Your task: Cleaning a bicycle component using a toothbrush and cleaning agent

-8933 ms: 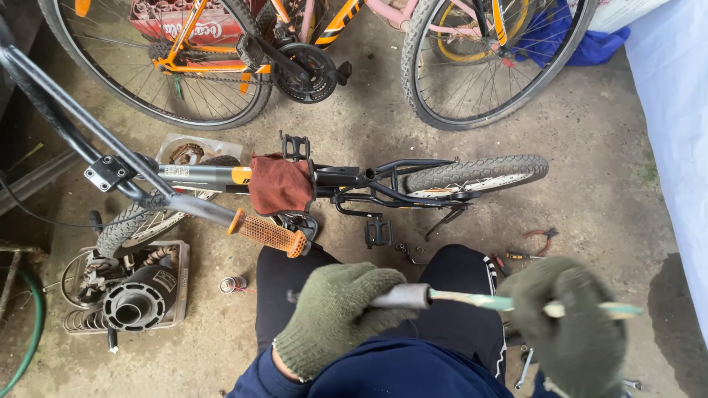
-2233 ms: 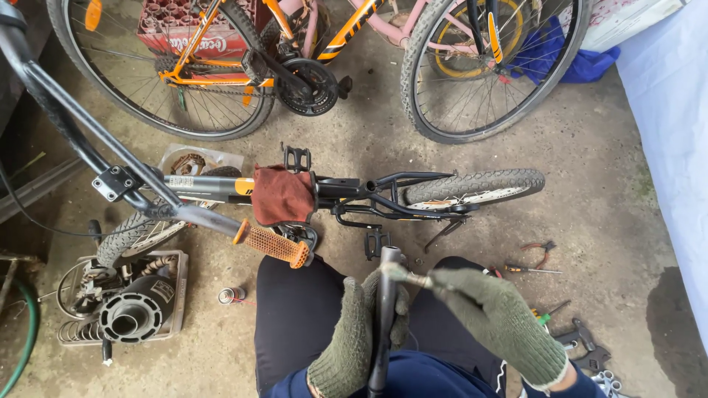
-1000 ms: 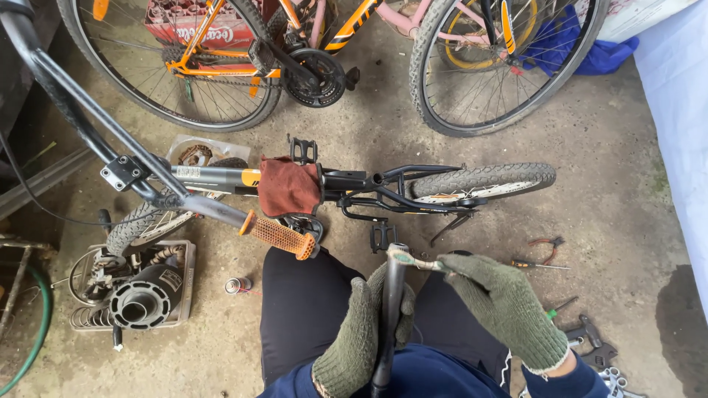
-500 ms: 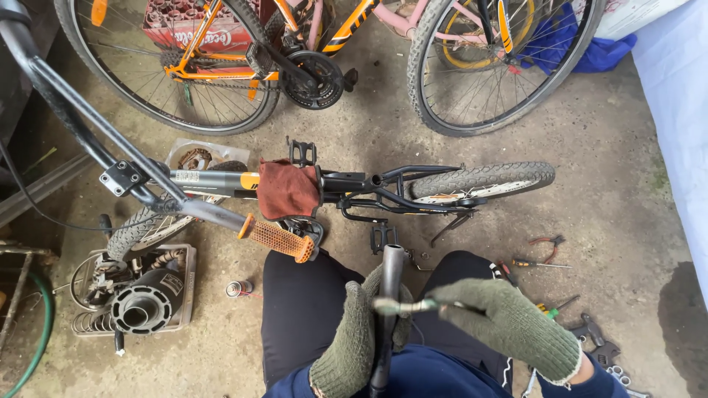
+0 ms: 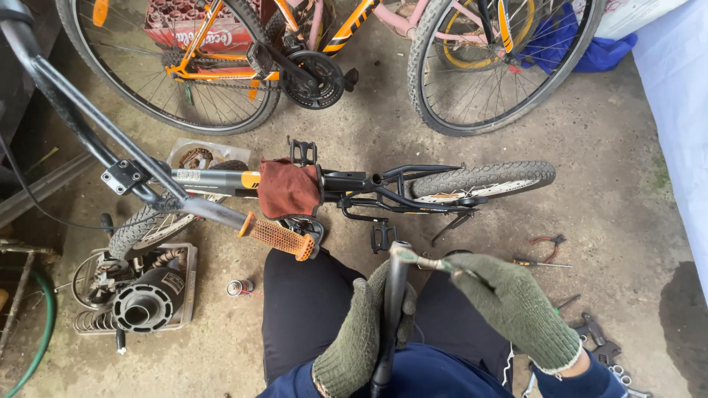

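Observation:
My left hand [image 5: 363, 330], in a green knit glove, grips a black tube [image 5: 391, 309] that stands upright over my lap. My right hand [image 5: 509, 301], gloved the same way, holds a thin metal tool [image 5: 420, 259] whose tip touches the top end of the tube. Just beyond my knees a small black bicycle [image 5: 354, 184] lies on its side on the concrete, with a rust-red rag [image 5: 289, 188] draped over its frame. Its orange handlebar grip [image 5: 274, 236] points toward my left knee.
An orange bicycle [image 5: 221, 51] and a pink one [image 5: 472, 44] stand at the back, with a red crate [image 5: 184, 22] behind. A tray of metal parts [image 5: 136, 295] sits at left, near a small can [image 5: 237, 287]. Pliers [image 5: 542, 243] and wrenches [image 5: 601, 346] lie at right.
My right hand has lifted the thin tool from halfway down the tube up to the tube's top end. The left hand keeps its grip on the tube.

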